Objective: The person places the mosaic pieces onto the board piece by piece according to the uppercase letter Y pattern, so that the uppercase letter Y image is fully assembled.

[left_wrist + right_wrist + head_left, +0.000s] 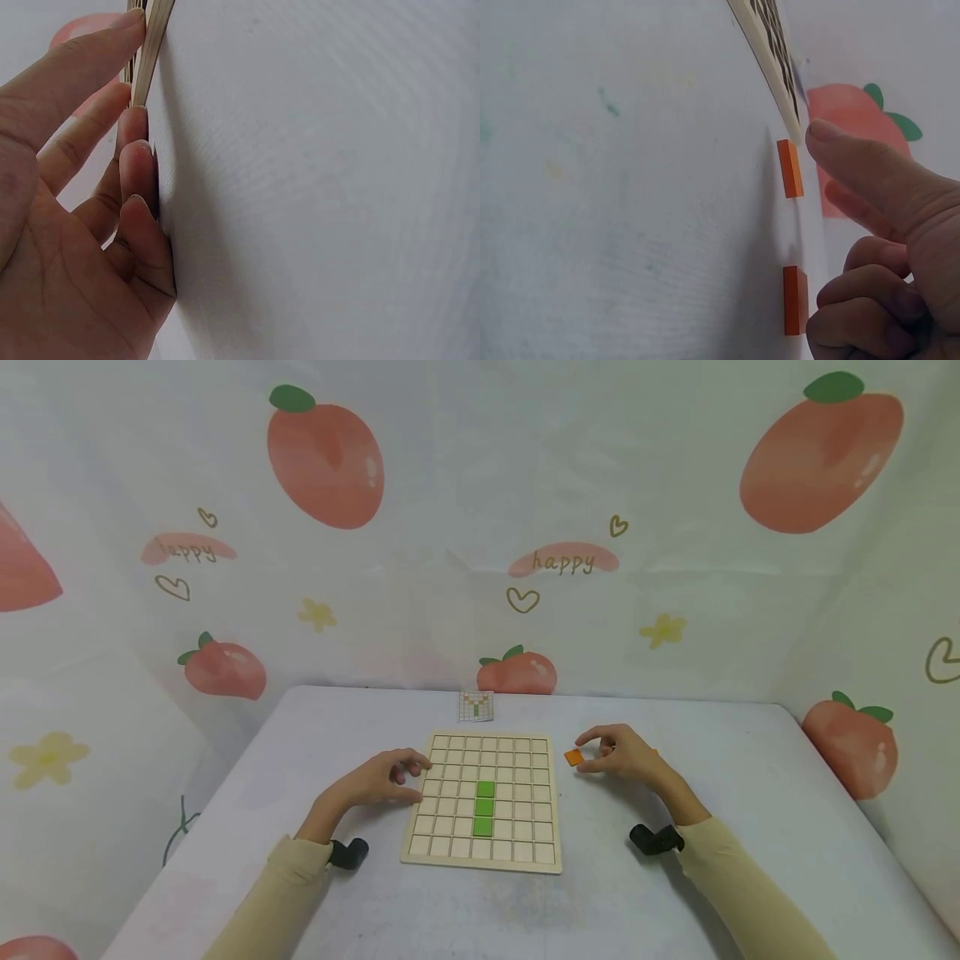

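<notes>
I'm judging the orange square tile (574, 757), lying on the white worktop (360, 718) between the parted, empty fingers of the right hand (621, 753), light and stiff (pinch opposite edges); the left hand (378, 777), relaxed, is touching the pale wooden gridded board (522, 828).

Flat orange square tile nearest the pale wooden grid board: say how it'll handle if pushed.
The flat orange square tile is probably light, being small and thin. Its straight edges suggest stiffness; lying flat, it should slide, not roll.
</notes>
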### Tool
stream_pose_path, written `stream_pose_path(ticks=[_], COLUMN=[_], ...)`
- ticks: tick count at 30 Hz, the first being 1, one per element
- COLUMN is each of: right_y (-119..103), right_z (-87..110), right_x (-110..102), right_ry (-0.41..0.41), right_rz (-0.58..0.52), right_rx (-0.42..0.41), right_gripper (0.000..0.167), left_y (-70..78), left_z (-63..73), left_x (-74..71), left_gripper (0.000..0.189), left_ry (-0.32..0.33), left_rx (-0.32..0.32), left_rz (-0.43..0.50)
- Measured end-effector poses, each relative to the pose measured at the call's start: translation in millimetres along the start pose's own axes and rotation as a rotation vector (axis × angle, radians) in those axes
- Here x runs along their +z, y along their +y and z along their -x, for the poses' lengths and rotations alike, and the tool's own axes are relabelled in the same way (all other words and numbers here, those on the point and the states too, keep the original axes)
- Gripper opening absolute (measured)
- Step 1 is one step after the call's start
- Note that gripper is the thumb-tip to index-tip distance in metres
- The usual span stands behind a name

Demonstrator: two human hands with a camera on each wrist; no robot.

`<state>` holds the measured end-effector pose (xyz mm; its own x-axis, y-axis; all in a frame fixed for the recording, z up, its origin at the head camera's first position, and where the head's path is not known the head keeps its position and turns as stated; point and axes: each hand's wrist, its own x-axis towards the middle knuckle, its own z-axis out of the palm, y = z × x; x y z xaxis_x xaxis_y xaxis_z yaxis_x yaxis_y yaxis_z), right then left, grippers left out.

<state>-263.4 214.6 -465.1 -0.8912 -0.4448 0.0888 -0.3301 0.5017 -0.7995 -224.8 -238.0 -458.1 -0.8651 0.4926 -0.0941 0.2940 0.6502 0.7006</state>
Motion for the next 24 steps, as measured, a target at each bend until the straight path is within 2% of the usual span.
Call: stream_pose_path(ticks=[5, 13, 24], right_y=[1.7, 4.4, 2.3], right_z=[-1.8, -5.1, -8.2], right_x=[-0.5, -0.3, -0.4], right_ry=[-0.015, -0.055, -0.041], right_rz=[-0.006, 0.016, 0.068], right_rx=[0.034, 0.023, 0.012], right_gripper=[0.032, 0.032, 0.029], left_y=[0.7, -2.8, -1.6], left_z=[0.2, -0.6, -1.5], left_x=[0.1, 1.2, 1.1], left_gripper=[0.047, 0.048, 0.048], left_ry=[-0.002, -0.005, 0.006], left_rx=[0.003, 0.01, -0.003], left_rz=[0.0, 0.0, -0.011])
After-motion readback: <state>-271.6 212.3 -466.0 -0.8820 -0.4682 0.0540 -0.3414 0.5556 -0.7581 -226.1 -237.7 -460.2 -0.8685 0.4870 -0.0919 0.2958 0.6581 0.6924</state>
